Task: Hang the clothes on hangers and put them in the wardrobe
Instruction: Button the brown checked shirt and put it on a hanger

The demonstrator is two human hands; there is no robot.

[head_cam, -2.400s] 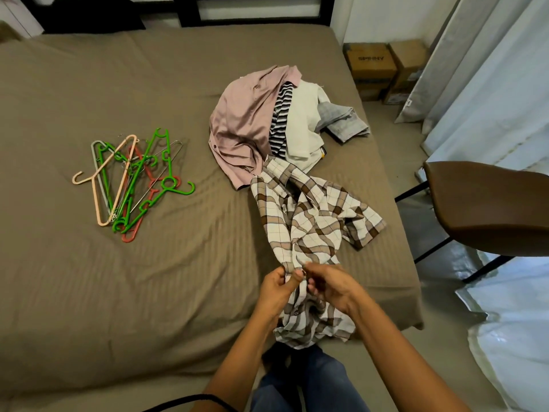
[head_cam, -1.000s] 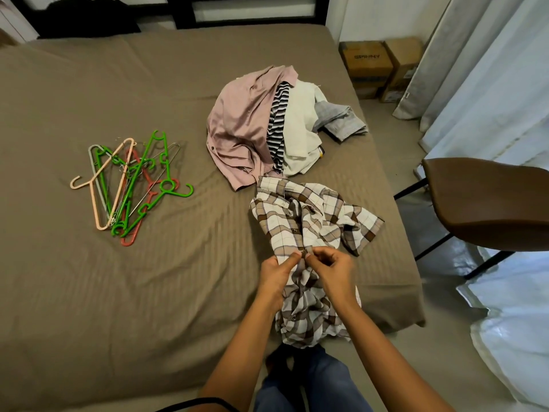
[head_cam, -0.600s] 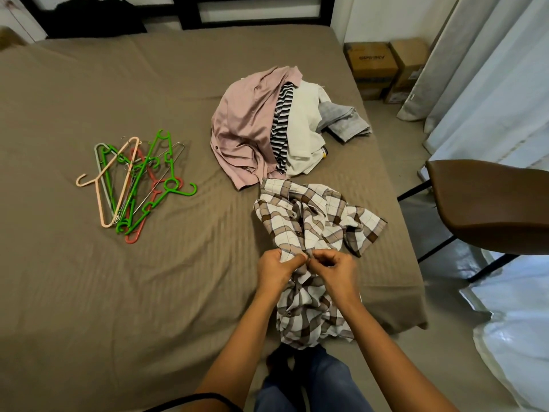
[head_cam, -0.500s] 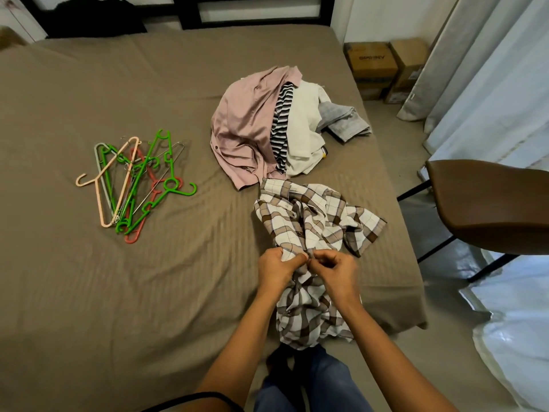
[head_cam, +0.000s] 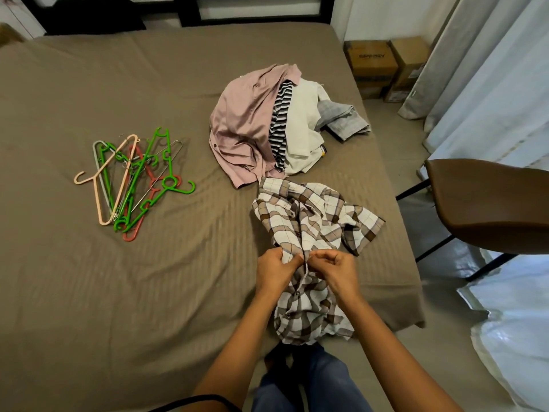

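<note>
A clothes pile (head_cam: pixel 276 126) and hangers (head_cam: pixel 130 179) lie apart on our bed (head_cam: pixel 89 292). Our left hand (head_cam: pixel 274 270) and right hand (head_cam: pixel 332 270) each pinch the plaid shirt (head_cam: pixel 312 221), fingers curled.

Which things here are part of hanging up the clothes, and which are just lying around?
Part of the job:
plaid shirt, pinched by the left hand and right hand
pile of hangers on the bed
heap of clothes on the bed

Just lying about:
cardboard boxes
brown chair
curtains
</note>
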